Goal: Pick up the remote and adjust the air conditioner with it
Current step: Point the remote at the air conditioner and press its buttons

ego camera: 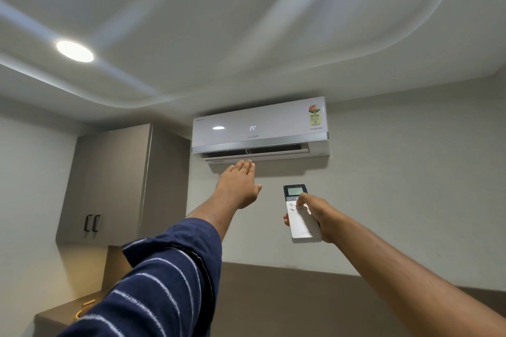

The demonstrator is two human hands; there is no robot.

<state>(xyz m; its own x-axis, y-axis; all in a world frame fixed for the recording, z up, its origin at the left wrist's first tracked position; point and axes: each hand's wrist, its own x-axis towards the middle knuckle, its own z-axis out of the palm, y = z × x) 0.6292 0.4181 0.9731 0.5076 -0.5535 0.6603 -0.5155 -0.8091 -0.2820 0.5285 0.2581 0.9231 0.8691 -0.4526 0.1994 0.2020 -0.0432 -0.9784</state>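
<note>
A white air conditioner [260,128] hangs high on the wall, its front display reading 25 and its lower flap open. My left hand [241,186] is raised flat, fingers together and stretched out, just below the open flap. My right hand [315,210] holds a white remote [301,213] upright below the unit. Its small screen faces me, and my thumb rests on a button just under that screen. My left arm wears a dark blue striped sleeve.
A grey wall cabinet [115,183] with two black handles hangs left of the unit. Below it a shelf [63,312] holds a small yellow object. Two round ceiling lights [74,51] are on.
</note>
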